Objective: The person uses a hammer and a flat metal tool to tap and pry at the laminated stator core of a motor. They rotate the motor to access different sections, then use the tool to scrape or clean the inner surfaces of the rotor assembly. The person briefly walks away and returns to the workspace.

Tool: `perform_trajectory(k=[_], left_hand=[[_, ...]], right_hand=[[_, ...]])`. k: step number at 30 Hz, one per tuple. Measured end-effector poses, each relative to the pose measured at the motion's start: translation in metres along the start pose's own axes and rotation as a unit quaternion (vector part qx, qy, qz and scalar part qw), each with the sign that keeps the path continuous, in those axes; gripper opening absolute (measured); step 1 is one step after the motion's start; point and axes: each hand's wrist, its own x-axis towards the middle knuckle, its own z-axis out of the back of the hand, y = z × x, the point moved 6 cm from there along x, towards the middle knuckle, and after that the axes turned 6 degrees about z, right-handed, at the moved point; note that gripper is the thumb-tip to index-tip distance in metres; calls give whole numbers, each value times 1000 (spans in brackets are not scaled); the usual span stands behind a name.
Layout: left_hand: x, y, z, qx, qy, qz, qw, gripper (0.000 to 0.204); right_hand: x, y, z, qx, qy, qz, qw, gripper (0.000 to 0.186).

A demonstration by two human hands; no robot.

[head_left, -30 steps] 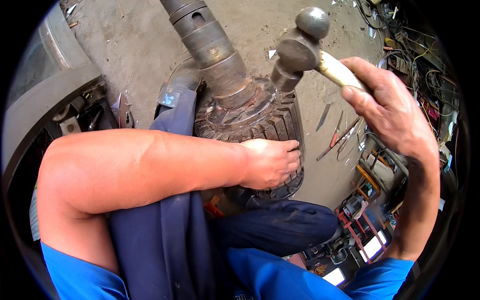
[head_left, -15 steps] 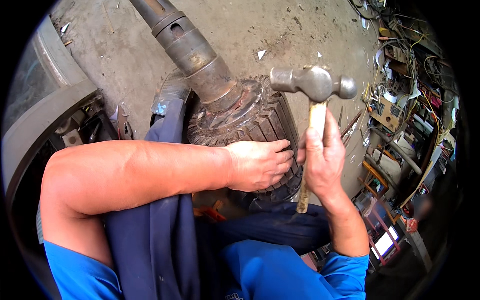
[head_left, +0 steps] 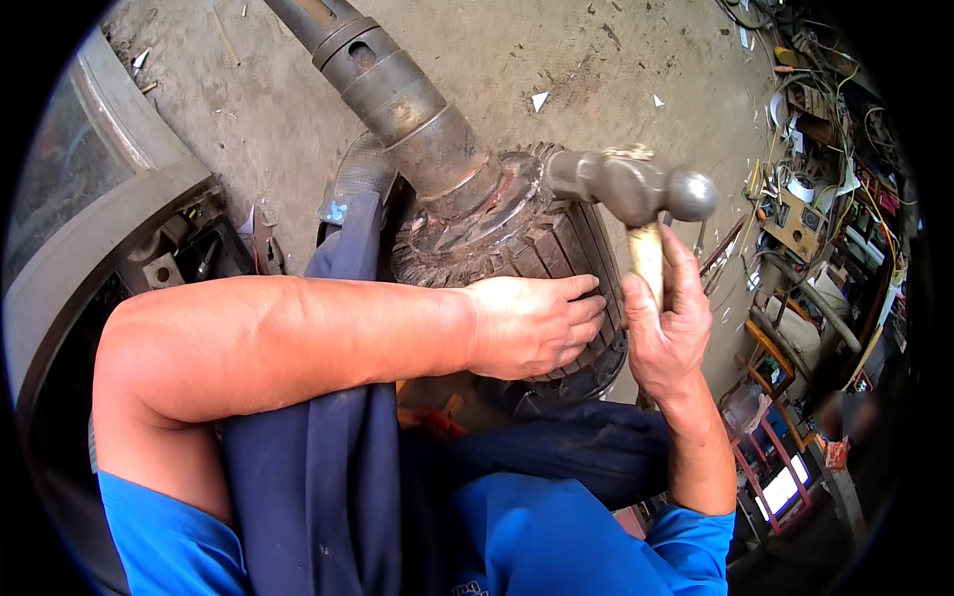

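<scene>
Dark blue trousers (head_left: 308, 487), seen nearest. Left hand (head_left: 537, 326), laid unclenched across a slotted metal cylinder (head_left: 556, 248) set beside the trousers. Ball-peen hammer (head_left: 634, 194), grasped by its pale handle (head_left: 646, 263) in the right hand (head_left: 671, 333), held at the cylinder's upper end; contact cannot be judged. Stepped shaft (head_left: 407, 109), slanted away beyond. White scraps (head_left: 540, 101), scattered over concrete floor (head_left: 656, 60).

I take this for a rough repair workshop, going by what reaches my screen: a dusty floor (head_left: 626, 84) strewn with paper scraps (head_left: 540, 101), a heavy metal shaft (head_left: 407, 114) jutting from a ridged metal body (head_left: 552, 250), a ball-peen hammer (head_left: 631, 189) beside it, a big curved grey metal housing (head_left: 104, 228) at left and, along the right, tangled wires (head_left: 878, 207) heaped among loose parts (head_left: 793, 223)
</scene>
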Motion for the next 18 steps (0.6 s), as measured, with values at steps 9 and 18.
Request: perform_trajectory(k=[9,18], left_hand=[[-13,69,86,-292,-19,184,938,21],[-89,134,73,-252,-35,402,879,68]], right_hand=[[-72,-40,21,185,-88,-157,966,57],[-92,-77,11,261,-96,-239,930,57]])
